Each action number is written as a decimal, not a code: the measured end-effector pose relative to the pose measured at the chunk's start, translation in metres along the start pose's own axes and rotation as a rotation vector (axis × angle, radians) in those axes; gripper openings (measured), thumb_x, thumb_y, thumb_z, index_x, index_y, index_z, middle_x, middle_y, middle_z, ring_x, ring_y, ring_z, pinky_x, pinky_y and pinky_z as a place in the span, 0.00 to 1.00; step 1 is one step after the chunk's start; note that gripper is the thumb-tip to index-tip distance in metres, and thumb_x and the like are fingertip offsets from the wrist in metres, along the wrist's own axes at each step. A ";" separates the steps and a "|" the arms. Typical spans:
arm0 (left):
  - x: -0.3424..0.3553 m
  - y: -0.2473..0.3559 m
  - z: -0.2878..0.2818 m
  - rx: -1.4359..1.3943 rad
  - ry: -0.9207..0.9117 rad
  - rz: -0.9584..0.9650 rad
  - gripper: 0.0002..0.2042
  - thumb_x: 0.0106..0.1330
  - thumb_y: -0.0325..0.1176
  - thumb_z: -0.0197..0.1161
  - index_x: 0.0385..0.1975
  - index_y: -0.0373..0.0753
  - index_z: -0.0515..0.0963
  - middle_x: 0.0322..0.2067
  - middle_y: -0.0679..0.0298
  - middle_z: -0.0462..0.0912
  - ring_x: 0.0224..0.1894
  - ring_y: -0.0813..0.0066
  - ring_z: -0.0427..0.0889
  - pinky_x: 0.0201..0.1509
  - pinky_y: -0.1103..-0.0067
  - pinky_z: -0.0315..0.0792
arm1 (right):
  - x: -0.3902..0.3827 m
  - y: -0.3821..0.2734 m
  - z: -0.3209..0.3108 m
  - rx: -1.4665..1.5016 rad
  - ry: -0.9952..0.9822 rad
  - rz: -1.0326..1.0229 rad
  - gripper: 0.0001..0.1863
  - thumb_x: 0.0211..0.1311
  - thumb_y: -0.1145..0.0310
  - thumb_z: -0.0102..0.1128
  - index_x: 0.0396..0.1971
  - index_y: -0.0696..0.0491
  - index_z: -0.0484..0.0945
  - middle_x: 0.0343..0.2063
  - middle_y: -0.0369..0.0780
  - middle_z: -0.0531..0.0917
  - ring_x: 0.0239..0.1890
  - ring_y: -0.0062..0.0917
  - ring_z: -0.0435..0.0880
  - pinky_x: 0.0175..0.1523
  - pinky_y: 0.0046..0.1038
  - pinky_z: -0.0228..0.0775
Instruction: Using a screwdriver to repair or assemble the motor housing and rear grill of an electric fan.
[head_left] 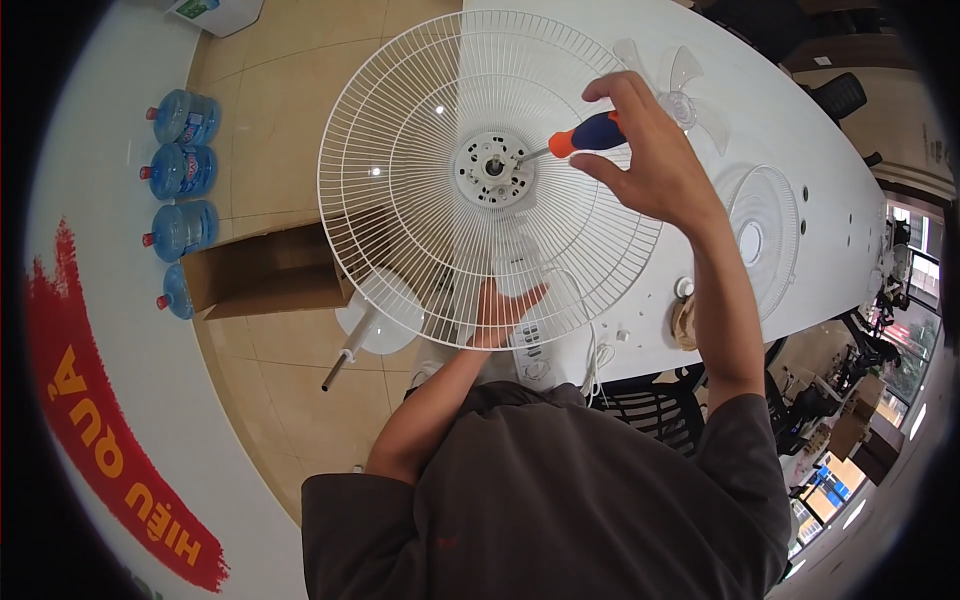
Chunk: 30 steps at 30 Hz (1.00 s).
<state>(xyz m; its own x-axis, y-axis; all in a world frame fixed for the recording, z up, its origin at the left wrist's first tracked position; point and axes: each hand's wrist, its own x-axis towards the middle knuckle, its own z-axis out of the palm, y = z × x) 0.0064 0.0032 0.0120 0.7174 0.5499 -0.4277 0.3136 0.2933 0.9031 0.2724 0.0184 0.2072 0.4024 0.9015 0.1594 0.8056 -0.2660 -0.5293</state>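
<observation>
A large white wire fan guard [405, 190] faces me, with the motor hub and its shaft [493, 167] at the centre. In my right hand [655, 150] is a screwdriver [590, 135] with a dark blue and orange handle; thumb and forefinger stand off the handle, and the other fingers are mostly hidden. Its tip meets the right side of the hub plate. Behind the lower wires lies my left hand [497, 310], thumb spread and fingers extended, near the fan's white control panel [533, 345]. Whether that hand touches the fan body cannot be made out.
On the white table [650, 345] to the right lie clear fan blades [680, 108], a second guard [765, 240] and a white cord [600, 365]. At left are an open cardboard box [265, 270], a round white base with a pole [375, 320] and several water jugs [185, 172].
</observation>
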 end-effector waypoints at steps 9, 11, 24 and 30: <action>0.002 -0.012 0.000 -0.157 -0.044 -0.015 0.36 0.57 0.36 0.79 0.65 0.32 0.69 0.59 0.52 0.79 0.61 0.58 0.79 0.67 0.64 0.75 | 0.027 -0.019 0.001 -0.123 -0.120 -0.020 0.27 0.55 0.54 0.76 0.46 0.55 0.73 0.36 0.45 0.84 0.33 0.38 0.86 0.35 0.35 0.77; 0.002 -0.005 -0.002 -0.126 -0.043 -0.037 0.37 0.57 0.36 0.79 0.65 0.32 0.69 0.59 0.52 0.79 0.61 0.58 0.79 0.67 0.64 0.75 | 0.036 -0.029 -0.001 -0.328 -0.282 0.111 0.29 0.55 0.49 0.75 0.44 0.55 0.74 0.35 0.44 0.85 0.33 0.39 0.86 0.34 0.37 0.77; 0.000 -0.006 -0.007 -0.097 -0.082 -0.143 0.44 0.59 0.44 0.78 0.71 0.33 0.61 0.65 0.49 0.72 0.67 0.55 0.72 0.72 0.62 0.69 | 0.036 -0.020 0.000 0.136 -0.208 -0.012 0.15 0.52 0.77 0.71 0.39 0.58 0.77 0.33 0.48 0.86 0.37 0.46 0.87 0.41 0.42 0.77; -0.030 0.026 -0.056 0.501 -0.368 -0.069 0.31 0.69 0.46 0.68 0.64 0.34 0.68 0.56 0.48 0.79 0.59 0.51 0.79 0.63 0.62 0.73 | 0.034 -0.018 0.002 0.194 -0.157 -0.075 0.14 0.51 0.78 0.72 0.36 0.59 0.77 0.31 0.49 0.85 0.37 0.47 0.86 0.40 0.42 0.76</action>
<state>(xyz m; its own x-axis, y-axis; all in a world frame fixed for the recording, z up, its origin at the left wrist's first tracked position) -0.0418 0.0385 0.0457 0.8246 0.2114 -0.5248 0.5561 -0.1327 0.8204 0.2704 0.0551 0.2205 0.2600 0.9622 0.0805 0.7259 -0.1398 -0.6735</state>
